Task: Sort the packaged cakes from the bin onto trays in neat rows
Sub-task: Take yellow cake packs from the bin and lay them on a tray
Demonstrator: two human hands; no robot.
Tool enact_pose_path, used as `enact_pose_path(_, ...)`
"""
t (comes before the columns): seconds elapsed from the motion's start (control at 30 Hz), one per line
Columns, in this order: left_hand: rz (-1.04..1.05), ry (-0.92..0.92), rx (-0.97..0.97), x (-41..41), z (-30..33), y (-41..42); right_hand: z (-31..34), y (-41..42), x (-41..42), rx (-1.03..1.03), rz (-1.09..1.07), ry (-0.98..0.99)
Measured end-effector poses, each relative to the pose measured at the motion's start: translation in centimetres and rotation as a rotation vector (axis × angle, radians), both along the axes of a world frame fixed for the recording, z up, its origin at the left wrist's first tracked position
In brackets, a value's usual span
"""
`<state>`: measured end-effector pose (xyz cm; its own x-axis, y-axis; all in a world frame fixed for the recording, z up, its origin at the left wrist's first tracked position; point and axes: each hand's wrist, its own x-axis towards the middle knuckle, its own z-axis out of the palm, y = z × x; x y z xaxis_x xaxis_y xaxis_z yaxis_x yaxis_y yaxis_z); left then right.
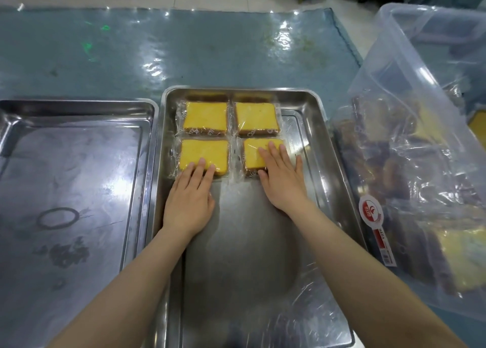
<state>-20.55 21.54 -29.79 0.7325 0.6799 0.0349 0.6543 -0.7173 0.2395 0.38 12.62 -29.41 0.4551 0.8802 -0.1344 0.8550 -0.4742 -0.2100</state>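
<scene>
Both hands, left hand (188,199) and right hand (282,180), lay flat and open-fingered on yellow plastic-wrapped cake squares (203,156), probably nudging them square in the shiny steel tray (339,190).

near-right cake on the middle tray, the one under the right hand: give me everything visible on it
The near-right cake is a square yellow slice with a brown crust edge showing along its near side, sealed in clear, printed plastic wrap. It lies flat in the steel tray, as the right piece of the second row, beside the near-left cake and just behind... rather, nearer than the far-right cake. The right hand lies flat on it, straight fingers covering its right half, thumb at its near edge.
</scene>
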Motion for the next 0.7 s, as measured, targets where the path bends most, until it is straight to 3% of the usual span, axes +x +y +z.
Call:
enact_pose_path(0.23, 0.047, -0.082, 0.01, 1.6, 1.8, 1.4, 2.3, 3.8, -0.2, 0.228, -0.042, 0.036)
enact_pose_path(0.33, 0.045, -0.096, 0.012, 3.3, 2.1, 3.3, 2.0, 6.5, 1.0, 0.161, -0.023, 0.039)
enact_pose_path(0.47, 0.018, 0.038, -0.011, 5.2, 1.4, 6.2, 0.5, 7.6, 2.8, -0.002, 0.055, -0.008)
enact_pose_path(0.7, 0.027, 0.131, -0.031, 6.7, 0.1, 7.1, -0.6, 5.7, 5.2, 0.03, -0.012, -0.055)
